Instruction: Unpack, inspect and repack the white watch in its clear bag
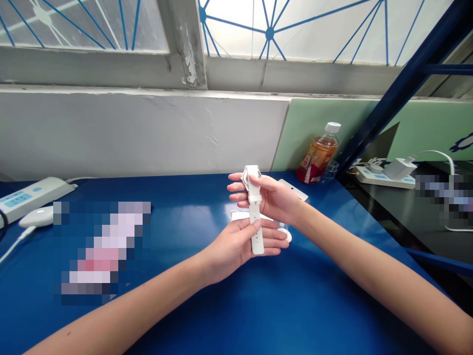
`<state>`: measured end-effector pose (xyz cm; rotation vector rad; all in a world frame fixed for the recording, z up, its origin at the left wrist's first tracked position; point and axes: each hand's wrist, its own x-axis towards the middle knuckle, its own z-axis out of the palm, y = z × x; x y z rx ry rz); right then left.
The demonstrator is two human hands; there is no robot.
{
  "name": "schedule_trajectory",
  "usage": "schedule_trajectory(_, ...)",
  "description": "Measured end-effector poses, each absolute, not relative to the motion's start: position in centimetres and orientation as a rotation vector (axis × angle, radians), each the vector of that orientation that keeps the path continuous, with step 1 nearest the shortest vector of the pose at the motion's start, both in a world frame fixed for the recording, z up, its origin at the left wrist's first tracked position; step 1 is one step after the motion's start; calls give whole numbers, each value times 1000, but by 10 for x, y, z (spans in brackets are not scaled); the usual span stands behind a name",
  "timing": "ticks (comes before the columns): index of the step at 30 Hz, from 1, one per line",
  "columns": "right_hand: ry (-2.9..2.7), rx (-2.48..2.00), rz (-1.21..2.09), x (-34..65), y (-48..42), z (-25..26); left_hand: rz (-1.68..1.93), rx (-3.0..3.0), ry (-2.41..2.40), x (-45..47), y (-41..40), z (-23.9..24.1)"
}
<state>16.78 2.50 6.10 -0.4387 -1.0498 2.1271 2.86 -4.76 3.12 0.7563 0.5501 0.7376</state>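
A white wristwatch [254,204] with a white strap is held upright between both hands above the blue table [207,315]. My right hand [271,197] grips its upper part, fingers curled round the watch head. My left hand [240,244] is below, thumb pressed on the lower strap, which lies across the fingers. Under the hands lie a flat white piece [238,215] and a small round white disc [287,234], both partly hidden.
A white card [294,189] lies behind my right hand. A bottle of amber drink [320,155] stands at the back right by a dark blue shelf post [399,86]. White power strips [27,196] [384,176] sit at far left and right. A white oval gadget [37,217] rests at left.
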Motion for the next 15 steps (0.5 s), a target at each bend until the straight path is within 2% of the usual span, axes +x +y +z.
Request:
schedule_trajectory(10, -968, -415, 2228, 168, 25, 64, 723, 737, 555, 29, -46, 30)
schedule_trajectory(15, -874, -445, 2127, 172, 28, 69, 745, 743, 546, 27, -46, 33)
